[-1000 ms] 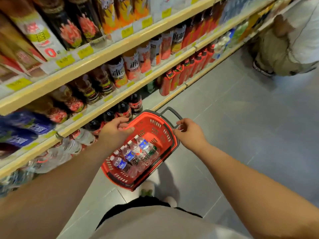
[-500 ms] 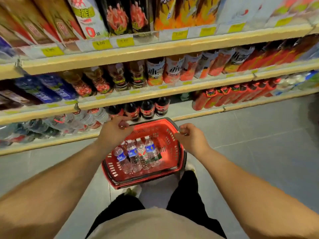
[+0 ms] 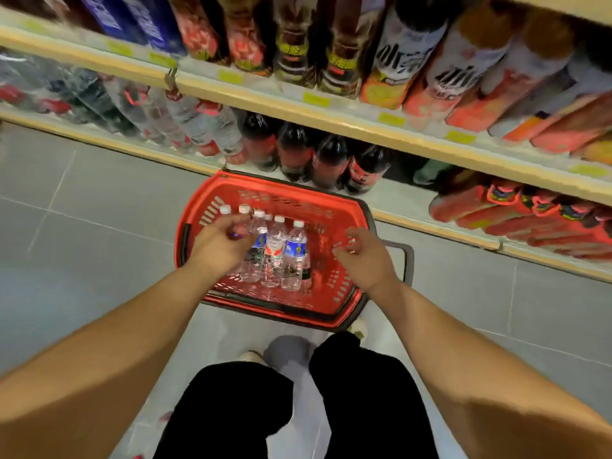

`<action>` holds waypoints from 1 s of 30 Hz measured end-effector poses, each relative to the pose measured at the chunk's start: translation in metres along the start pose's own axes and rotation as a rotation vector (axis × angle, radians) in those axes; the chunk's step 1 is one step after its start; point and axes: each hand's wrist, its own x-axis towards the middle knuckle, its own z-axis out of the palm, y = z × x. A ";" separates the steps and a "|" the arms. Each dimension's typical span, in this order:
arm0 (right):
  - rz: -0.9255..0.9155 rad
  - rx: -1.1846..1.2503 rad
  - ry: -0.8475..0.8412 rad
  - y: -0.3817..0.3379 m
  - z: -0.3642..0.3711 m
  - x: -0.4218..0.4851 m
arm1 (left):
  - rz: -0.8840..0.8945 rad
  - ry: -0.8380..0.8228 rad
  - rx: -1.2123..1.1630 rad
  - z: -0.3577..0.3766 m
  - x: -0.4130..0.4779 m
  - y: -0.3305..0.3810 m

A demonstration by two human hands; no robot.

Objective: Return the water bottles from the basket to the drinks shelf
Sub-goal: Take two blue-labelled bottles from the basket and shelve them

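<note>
A red plastic basket (image 3: 344,207) sits on the grey floor in front of the bottom drinks shelf (image 3: 430,223). Several small clear water bottles (image 3: 293,250) with white caps lie side by side in it, blue and red labels showing. My left hand (image 3: 222,243) hovers over the leftmost bottles, fingers loosely curled, and I cannot tell whether it touches one. My right hand (image 3: 364,256) is over the basket's right rim, fingers spread, holding nothing. The dark basket handle (image 3: 409,260) lies folded down to the right.
Large clear water bottles (image 3: 198,124) and dark cola bottles (image 3: 331,160) stand on the bottom shelf behind the basket. Red bottles (image 3: 496,210) fill its right part. The shelf above (image 3: 298,104) holds tea and juice bottles. My legs and shoes are just behind the basket.
The basket has gone down onto the floor. Both hands have let go of its rim; the left has moved over the bottles, the right has opened. My view has tilted downward.
</note>
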 end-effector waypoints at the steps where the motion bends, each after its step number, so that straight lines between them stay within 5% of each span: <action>1: -0.006 0.000 -0.005 0.012 0.016 0.015 | -0.005 0.006 -0.005 0.009 0.010 -0.017; 11: -0.060 -0.015 -0.071 0.139 0.187 0.166 | -0.030 -0.011 -0.089 0.101 0.128 -0.176; 16: 0.054 0.075 -0.118 0.163 0.241 0.208 | 0.048 -0.043 -0.052 0.116 0.157 -0.205; 23: 0.064 0.283 -0.042 0.163 0.238 0.206 | 0.059 -0.071 0.033 0.126 0.164 -0.205; 30: -0.144 0.334 0.001 0.145 0.183 0.179 | 0.307 -0.097 0.239 0.161 0.192 -0.182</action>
